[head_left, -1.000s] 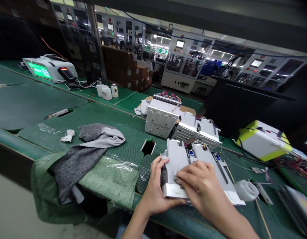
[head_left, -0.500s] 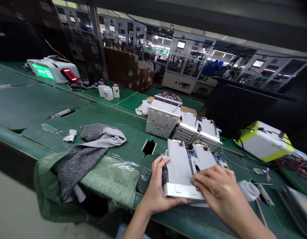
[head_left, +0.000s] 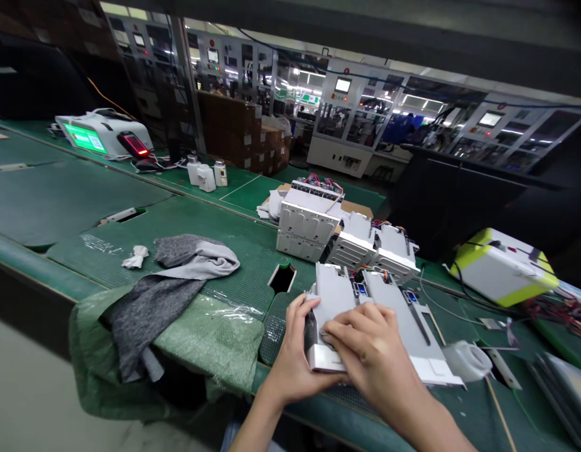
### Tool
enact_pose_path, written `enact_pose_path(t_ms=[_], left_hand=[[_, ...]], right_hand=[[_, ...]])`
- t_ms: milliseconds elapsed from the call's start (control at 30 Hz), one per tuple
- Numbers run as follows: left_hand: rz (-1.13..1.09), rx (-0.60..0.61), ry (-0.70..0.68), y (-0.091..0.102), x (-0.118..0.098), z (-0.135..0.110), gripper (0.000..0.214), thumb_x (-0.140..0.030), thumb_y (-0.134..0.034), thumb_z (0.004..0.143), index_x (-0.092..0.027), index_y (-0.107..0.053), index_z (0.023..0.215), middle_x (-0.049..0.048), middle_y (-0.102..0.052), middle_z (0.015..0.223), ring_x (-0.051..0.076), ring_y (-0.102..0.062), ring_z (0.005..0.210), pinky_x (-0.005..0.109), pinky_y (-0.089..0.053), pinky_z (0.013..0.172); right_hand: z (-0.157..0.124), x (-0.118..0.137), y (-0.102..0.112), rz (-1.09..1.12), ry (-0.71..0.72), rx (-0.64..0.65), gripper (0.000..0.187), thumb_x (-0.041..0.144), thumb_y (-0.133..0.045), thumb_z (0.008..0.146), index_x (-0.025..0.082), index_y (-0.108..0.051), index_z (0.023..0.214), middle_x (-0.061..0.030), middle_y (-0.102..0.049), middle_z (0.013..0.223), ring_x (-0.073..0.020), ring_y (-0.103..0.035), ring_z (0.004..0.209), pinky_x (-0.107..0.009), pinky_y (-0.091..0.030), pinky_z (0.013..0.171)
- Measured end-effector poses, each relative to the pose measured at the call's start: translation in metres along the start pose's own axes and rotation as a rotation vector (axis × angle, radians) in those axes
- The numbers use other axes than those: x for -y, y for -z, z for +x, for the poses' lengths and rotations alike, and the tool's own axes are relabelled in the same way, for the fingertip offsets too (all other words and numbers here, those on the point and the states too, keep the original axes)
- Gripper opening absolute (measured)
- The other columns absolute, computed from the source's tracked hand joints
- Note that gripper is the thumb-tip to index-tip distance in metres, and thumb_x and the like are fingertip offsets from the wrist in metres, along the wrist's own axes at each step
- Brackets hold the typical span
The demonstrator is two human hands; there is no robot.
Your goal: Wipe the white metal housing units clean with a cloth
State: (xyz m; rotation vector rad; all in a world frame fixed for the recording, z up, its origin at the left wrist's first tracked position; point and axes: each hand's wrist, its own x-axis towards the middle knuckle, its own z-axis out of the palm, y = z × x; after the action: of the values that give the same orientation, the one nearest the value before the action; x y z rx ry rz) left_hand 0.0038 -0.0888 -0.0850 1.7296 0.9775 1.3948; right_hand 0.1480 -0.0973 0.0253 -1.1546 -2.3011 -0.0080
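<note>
Left hand: the left hand [head_left: 290, 355] holds the left side of the metal chassis [head_left: 335, 295], its grip closed around that edge.
Right hand: the right hand [head_left: 372, 358] lies over the chassis's near end, fingers curled; whether that grip is closed, I cannot tell.
Chassis: flat at the near edge of the desk [head_left: 186, 216], a second chassis [head_left: 403, 320] just beside it.
Around: stacked chassis [head_left: 304, 216] beyond; grey cloth [head_left: 149, 307] left; white bottles [head_left: 206, 177] far off.

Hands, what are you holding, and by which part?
A metal box: the left hand holds its left side, the right hand presses its near end.
</note>
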Motion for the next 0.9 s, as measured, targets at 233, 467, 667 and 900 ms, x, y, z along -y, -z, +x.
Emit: enact_pose_path(t_ms=[233,467,667,900], left_hand=[[-0.004,0.037,0.019,0.003,0.000,-0.001,0.110,-0.061,-0.084,0.056,-0.031,-0.025,0.144,0.0150,-0.021,0.149,0.041,-0.022,0.143,0.062,-0.024,0.114],[0.013,0.071,0.019,0.009,0.000,0.000,0.117,-0.059,-0.086,0.053,-0.028,-0.023,0.147,0.0177,-0.021,0.149,0.042,-0.024,0.143,0.062,-0.024,0.114],[0.025,0.121,0.036,0.015,-0.005,0.000,0.118,-0.049,-0.090,0.053,-0.030,-0.021,0.147,0.0163,-0.018,0.152,0.042,-0.024,0.143,0.061,-0.026,0.115],[0.018,0.103,0.102,0.013,-0.010,-0.002,0.117,-0.034,-0.092,0.053,-0.035,-0.021,0.146,0.0122,-0.018,0.152,0.039,-0.024,0.144,0.060,-0.022,0.116]], right_hand=[[-0.036,-0.033,0.046,-0.097,0.029,0.106,0.015,0.022,-0.066,0.087,0.032,-0.069,0.098,0.0055,-0.073,0.083,-0.0155,-0.060,0.076,-0.033,-0.035,0.074],[-0.028,-0.017,0.020,-0.065,-0.057,-0.072,0.012,0.023,-0.063,0.089,0.029,-0.070,0.097,0.0020,-0.074,0.088,-0.0176,-0.061,0.080,-0.036,-0.035,0.077],[-0.055,-0.010,0.051,-0.114,0.153,0.044,0.013,0.022,-0.065,0.087,0.029,-0.067,0.097,0.0053,-0.072,0.082,-0.0162,-0.059,0.075,-0.033,-0.034,0.075],[-0.033,-0.027,0.035,-0.160,-0.049,-0.096,0.014,0.021,-0.067,0.086,0.029,-0.068,0.097,0.0042,-0.073,0.086,-0.0178,-0.059,0.080,-0.037,-0.030,0.079]])
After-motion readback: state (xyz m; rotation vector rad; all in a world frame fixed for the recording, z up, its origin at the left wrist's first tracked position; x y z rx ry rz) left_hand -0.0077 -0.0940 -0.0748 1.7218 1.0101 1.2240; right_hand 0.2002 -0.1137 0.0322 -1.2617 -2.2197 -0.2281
